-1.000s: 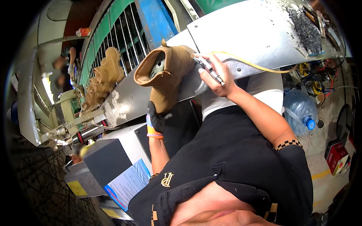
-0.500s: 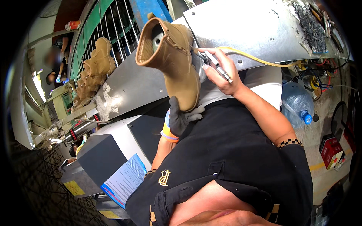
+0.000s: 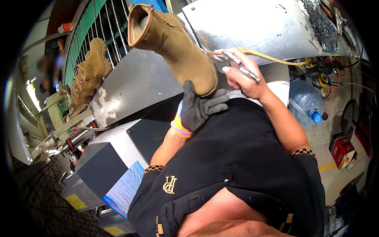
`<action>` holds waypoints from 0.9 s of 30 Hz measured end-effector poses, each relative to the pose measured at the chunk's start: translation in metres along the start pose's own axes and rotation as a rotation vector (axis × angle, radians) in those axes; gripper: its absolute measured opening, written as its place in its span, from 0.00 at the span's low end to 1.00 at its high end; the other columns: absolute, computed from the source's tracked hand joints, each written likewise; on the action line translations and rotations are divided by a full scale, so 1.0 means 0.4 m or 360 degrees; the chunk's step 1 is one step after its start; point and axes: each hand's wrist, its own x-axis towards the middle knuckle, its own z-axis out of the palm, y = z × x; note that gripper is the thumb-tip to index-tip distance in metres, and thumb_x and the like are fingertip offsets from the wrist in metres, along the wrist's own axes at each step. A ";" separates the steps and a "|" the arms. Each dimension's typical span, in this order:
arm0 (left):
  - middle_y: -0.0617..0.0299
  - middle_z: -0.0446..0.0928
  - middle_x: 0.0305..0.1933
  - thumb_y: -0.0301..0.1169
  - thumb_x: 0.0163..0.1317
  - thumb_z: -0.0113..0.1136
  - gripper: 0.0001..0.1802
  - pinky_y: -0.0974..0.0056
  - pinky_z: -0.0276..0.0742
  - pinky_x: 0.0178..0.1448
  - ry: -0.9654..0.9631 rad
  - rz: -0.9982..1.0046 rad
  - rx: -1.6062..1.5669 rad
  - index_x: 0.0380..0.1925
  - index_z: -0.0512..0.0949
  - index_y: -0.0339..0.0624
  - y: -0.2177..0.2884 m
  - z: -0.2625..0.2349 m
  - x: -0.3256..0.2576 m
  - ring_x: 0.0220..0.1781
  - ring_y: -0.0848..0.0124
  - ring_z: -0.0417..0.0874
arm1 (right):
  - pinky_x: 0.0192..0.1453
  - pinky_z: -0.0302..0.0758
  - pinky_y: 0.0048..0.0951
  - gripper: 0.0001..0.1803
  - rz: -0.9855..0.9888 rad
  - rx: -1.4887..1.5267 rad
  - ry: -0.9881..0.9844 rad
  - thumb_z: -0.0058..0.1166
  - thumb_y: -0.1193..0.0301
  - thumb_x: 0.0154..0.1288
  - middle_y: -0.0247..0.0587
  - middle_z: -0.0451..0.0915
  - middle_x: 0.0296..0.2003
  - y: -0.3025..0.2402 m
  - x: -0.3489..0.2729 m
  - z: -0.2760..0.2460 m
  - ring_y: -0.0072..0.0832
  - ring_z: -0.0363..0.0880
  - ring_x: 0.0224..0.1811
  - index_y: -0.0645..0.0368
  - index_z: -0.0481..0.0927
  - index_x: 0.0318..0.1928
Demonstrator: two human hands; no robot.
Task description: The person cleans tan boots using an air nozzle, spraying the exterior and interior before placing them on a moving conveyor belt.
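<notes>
A tan pull-on boot (image 3: 185,59) leans over the metal table edge with its toe toward me and its open shaft at the upper left. My left hand (image 3: 199,106), in a dark grey glove with an orange cuff, cradles the toe between thumb and outstretched fingers. Bare, my right hand (image 3: 246,75) is closed around a silver lever-type hand tool (image 3: 249,74). Its tip is at the side of the boot near the sole edge; whether it touches cannot be made out. A yellow hose (image 3: 272,58) runs from behind that hand to the right.
More tan boots (image 3: 94,61) stand in a row at the left beside a barred green guard (image 3: 81,49). The metal table (image 3: 237,27) has dark residue and tools at its far right. A large clear water bottle (image 3: 304,104) and a red box (image 3: 342,150) are at the right.
The boot has shifted up-left at its shaft and tilted, showing more of its upper. My left fingers have straightened at the toe. My right hand has moved slightly right with the tool.
</notes>
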 end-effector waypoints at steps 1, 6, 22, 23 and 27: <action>0.39 0.71 0.62 0.70 0.64 0.36 0.50 0.50 0.79 0.62 -0.0026 -0.0005 0.0002 0.68 0.58 0.34 -0.001 0.002 0.005 0.61 0.50 0.78 | 0.23 0.61 0.20 0.23 0.0082 0.0021 0.0003 0.49 0.72 0.65 0.28 0.68 0.21 -0.015 -0.014 -0.012 0.14 0.62 0.18 0.64 0.72 0.60; 0.35 0.67 0.65 0.71 0.63 0.36 0.53 0.48 0.78 0.63 -0.0142 -0.0051 -0.0059 0.70 0.54 0.32 -0.009 0.015 0.026 0.64 0.48 0.76 | 0.22 0.62 0.19 0.21 0.0275 0.0083 -0.0011 0.50 0.72 0.65 0.27 0.68 0.24 -0.062 -0.084 -0.042 0.13 0.64 0.19 0.63 0.74 0.58; 0.37 0.69 0.64 0.76 0.57 0.34 0.59 0.56 0.76 0.64 -0.0562 -0.0141 -0.0039 0.70 0.51 0.32 -0.014 0.090 0.122 0.63 0.55 0.77 | 0.20 0.59 0.20 0.20 0.0473 -0.0288 0.0299 0.53 0.71 0.63 0.25 0.68 0.21 -0.200 -0.133 -0.012 0.13 0.63 0.17 0.65 0.75 0.56; 0.37 0.68 0.65 0.76 0.58 0.31 0.58 0.57 0.73 0.65 -0.0639 -0.0135 -0.0019 0.72 0.50 0.36 -0.013 0.096 0.134 0.64 0.56 0.76 | 0.20 0.59 0.20 0.20 0.0425 -0.0286 0.0352 0.53 0.72 0.63 0.25 0.68 0.21 -0.191 -0.136 -0.009 0.13 0.62 0.17 0.65 0.75 0.56; 0.45 0.71 0.63 0.76 0.59 0.27 0.55 0.61 0.72 0.65 -0.0820 -0.0054 0.0042 0.70 0.55 0.40 -0.014 0.120 0.178 0.61 0.61 0.76 | 0.21 0.59 0.20 0.21 0.0225 -0.0168 0.0529 0.53 0.75 0.63 0.25 0.68 0.20 -0.154 -0.154 0.013 0.12 0.62 0.17 0.65 0.74 0.57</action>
